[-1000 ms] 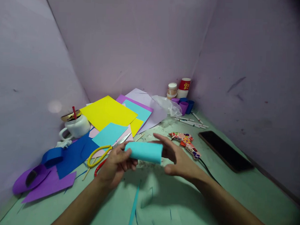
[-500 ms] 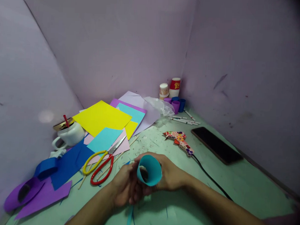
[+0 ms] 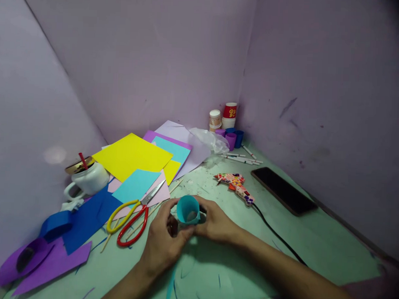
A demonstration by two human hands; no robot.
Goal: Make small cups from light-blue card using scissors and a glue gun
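Hands (image 3: 187,229) around a smooth, turquoise, open-ended tube (image 3: 188,210)

Upright turquoise tube (image 3: 188,210), open-topped

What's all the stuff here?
tube: one, light blue, between hands
scissors: one pair, red-and-yellow, left
glue gun: one, multicoloured, right
phone: one, black, right
mug: one, white, left
straw: one, red, at mug
sheets: several, mixed, left and back
curled pieces: two, blue, purple, left
bag: one, see-through, back
stacked cups: several, red, white, back
small cups: several, purple, blue, back
pens: several, white, back
sticks: several, tan, near scissors
table: one, green, underneath
left hand, right hand: bare, around tube
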